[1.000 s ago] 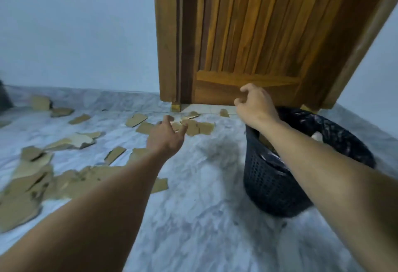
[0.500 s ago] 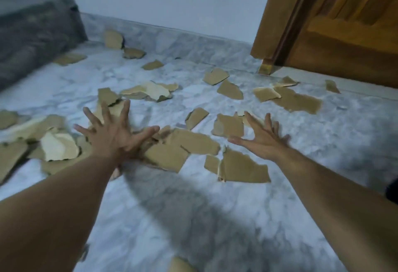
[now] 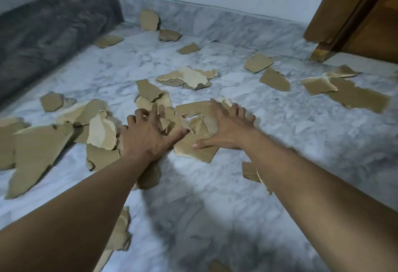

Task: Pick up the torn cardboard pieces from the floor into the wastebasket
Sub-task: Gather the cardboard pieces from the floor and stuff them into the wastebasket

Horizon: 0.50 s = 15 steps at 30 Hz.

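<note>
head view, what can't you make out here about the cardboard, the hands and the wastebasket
- Wastebasket: not in the head view at all, so its place cannot be told.
- Cardboard under the left hand and right hand: the palms cover the central pile, so whether any piece is gripped cannot be told.
- Pieces under the forearms: partly hidden, edges only.
- Large piece at left: cut off by the frame edge.
- Door: cut off at top right.

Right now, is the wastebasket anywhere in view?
No; the view shows only the marble floor, scattered cardboard pieces, both hands and a door corner.
</note>
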Each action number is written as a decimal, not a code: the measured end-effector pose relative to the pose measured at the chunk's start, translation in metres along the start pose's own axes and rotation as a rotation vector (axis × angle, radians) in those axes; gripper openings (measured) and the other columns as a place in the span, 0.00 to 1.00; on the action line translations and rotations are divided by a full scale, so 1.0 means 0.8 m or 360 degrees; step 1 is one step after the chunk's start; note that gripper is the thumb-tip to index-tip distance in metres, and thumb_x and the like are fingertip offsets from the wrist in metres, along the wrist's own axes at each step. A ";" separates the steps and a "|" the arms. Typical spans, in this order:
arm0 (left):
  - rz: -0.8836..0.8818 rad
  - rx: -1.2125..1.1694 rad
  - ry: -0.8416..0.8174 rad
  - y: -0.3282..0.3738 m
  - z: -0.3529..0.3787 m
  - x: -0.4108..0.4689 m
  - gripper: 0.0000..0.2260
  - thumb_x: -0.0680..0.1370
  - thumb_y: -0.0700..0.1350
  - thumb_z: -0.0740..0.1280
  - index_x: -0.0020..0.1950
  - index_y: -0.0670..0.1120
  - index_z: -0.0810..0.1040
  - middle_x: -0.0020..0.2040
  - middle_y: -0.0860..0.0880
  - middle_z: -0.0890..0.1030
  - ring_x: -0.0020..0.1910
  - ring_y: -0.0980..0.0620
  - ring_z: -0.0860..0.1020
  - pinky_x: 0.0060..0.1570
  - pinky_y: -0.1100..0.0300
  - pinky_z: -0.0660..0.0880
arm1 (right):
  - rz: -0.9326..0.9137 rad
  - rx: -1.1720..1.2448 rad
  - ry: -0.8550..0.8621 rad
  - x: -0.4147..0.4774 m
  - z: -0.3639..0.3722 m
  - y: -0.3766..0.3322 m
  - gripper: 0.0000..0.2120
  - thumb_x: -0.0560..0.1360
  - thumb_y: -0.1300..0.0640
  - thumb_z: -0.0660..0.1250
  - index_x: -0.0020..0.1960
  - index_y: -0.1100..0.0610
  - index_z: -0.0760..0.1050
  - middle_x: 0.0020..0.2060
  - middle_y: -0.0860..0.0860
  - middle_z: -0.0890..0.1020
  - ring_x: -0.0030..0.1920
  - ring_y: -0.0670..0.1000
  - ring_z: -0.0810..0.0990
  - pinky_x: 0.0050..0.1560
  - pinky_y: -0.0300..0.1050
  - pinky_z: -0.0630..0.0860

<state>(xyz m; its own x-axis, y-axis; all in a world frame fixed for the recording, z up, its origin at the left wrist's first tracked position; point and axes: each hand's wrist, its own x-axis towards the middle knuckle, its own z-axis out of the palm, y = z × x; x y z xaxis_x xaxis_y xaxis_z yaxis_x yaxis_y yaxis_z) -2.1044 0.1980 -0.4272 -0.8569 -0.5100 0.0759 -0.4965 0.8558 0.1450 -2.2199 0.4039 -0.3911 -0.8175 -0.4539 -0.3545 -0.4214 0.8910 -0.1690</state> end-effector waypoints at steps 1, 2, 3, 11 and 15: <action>-0.0024 -0.0016 -0.0013 0.004 -0.003 -0.002 0.53 0.62 0.87 0.48 0.76 0.54 0.63 0.66 0.40 0.70 0.62 0.35 0.72 0.56 0.40 0.71 | 0.0011 -0.0047 -0.0031 0.001 -0.011 -0.005 0.73 0.45 0.14 0.64 0.79 0.40 0.35 0.75 0.62 0.54 0.72 0.66 0.55 0.68 0.67 0.58; -0.0043 -0.0045 -0.0040 0.008 -0.006 -0.001 0.52 0.61 0.86 0.50 0.73 0.52 0.66 0.64 0.41 0.69 0.59 0.35 0.74 0.53 0.43 0.72 | 0.0017 -0.0087 -0.0054 0.002 -0.020 -0.012 0.72 0.45 0.16 0.66 0.80 0.41 0.42 0.72 0.60 0.58 0.68 0.65 0.59 0.66 0.65 0.60; -0.0064 -0.0087 -0.0075 0.010 -0.011 0.000 0.50 0.61 0.86 0.52 0.70 0.52 0.68 0.64 0.42 0.69 0.57 0.36 0.76 0.50 0.45 0.73 | 0.0010 -0.0097 -0.0075 0.002 -0.025 -0.020 0.68 0.46 0.18 0.68 0.79 0.43 0.50 0.70 0.58 0.60 0.66 0.64 0.61 0.65 0.64 0.62; -0.0044 -0.0433 -0.0120 0.025 -0.018 -0.030 0.29 0.73 0.71 0.61 0.63 0.52 0.78 0.57 0.42 0.84 0.56 0.37 0.80 0.45 0.52 0.71 | 0.0003 0.0880 -0.0241 -0.040 -0.004 -0.037 0.50 0.63 0.52 0.82 0.78 0.50 0.59 0.72 0.53 0.67 0.62 0.55 0.73 0.50 0.43 0.72; -0.0040 -0.0746 -0.0241 0.051 -0.034 -0.059 0.28 0.74 0.68 0.61 0.60 0.48 0.81 0.56 0.41 0.84 0.56 0.37 0.80 0.52 0.49 0.77 | 0.0035 0.1136 -0.0253 -0.083 -0.005 -0.007 0.40 0.70 0.60 0.77 0.78 0.51 0.64 0.67 0.51 0.75 0.52 0.48 0.78 0.40 0.40 0.72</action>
<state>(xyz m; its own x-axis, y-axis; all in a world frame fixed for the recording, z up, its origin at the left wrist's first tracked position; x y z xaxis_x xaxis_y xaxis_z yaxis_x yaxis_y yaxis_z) -2.0805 0.2549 -0.3983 -0.8733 -0.4817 -0.0724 -0.4309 0.6946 0.5761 -2.1649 0.4289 -0.3627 -0.7332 -0.4768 -0.4848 -0.0027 0.7150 -0.6991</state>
